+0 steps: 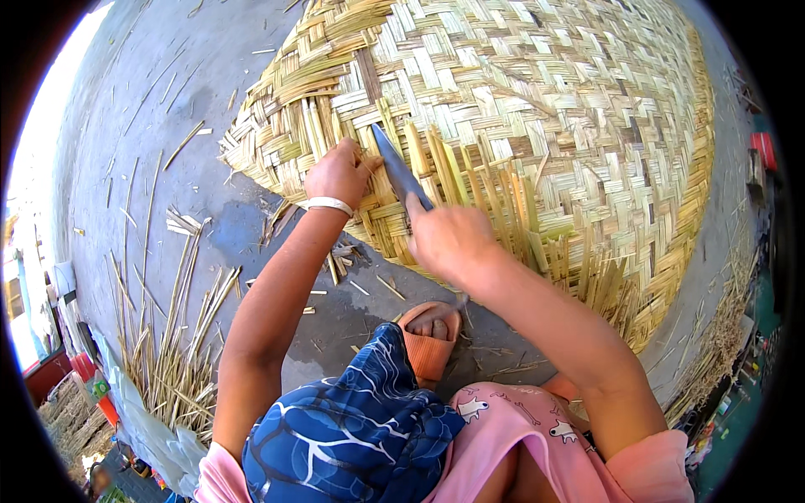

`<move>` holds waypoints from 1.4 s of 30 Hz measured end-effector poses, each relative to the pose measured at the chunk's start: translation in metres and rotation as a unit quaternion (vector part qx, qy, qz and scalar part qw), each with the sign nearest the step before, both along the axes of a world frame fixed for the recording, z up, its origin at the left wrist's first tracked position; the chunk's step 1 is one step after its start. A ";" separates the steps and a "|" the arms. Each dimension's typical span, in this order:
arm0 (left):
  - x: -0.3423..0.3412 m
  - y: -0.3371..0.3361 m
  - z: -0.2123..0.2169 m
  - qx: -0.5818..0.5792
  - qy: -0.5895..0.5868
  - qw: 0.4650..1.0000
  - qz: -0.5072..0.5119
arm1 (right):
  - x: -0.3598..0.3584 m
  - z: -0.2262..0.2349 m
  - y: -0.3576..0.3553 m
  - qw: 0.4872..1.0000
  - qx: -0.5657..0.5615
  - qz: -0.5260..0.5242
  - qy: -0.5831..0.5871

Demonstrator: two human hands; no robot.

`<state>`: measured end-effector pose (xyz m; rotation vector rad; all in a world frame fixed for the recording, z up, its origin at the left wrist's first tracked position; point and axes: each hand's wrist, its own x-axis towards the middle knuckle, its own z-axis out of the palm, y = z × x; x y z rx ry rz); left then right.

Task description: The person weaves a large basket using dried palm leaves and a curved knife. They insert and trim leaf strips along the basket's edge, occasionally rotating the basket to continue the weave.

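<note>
A large woven reed mat (537, 92) lies on the ground in front of me, its near edge bristling with upright loose strip ends (503, 197). My right hand (457, 243) is wrapped round the handle of a knife (398, 168). The long dark blade points away and to the left, its tip at the weave beside my left fingers. My left hand (335, 176), with a pale bracelet on its wrist, is closed in a pinch on a reed strip at the mat's left near edge. The pinched end is mostly hidden by the fingers.
Loose reeds (184, 352) are heaped on the grey floor (142, 92) at the left, beside a pale blue plastic sheet (151, 427). Short cut scraps lie near the mat's edge. My orange sandal (430, 348) stands close below it. Dry straw (713, 360) lines the right.
</note>
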<state>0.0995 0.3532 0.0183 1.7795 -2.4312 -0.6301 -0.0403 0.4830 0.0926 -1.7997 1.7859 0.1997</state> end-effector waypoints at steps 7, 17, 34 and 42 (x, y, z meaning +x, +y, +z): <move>0.010 -0.008 -0.012 0.065 0.018 0.997 0.033 | -0.061 0.079 0.074 0.978 0.179 -0.038 -0.103; -0.013 0.003 0.001 0.442 0.394 0.792 0.152 | -0.082 0.090 0.062 0.767 0.255 -0.270 -0.524; -0.011 0.015 -0.003 0.346 0.441 0.771 0.301 | -0.039 0.021 0.012 0.980 0.104 -0.098 -0.137; -0.002 0.015 0.003 0.382 0.469 0.738 0.299 | -0.027 0.034 0.018 0.980 0.112 -0.108 -0.123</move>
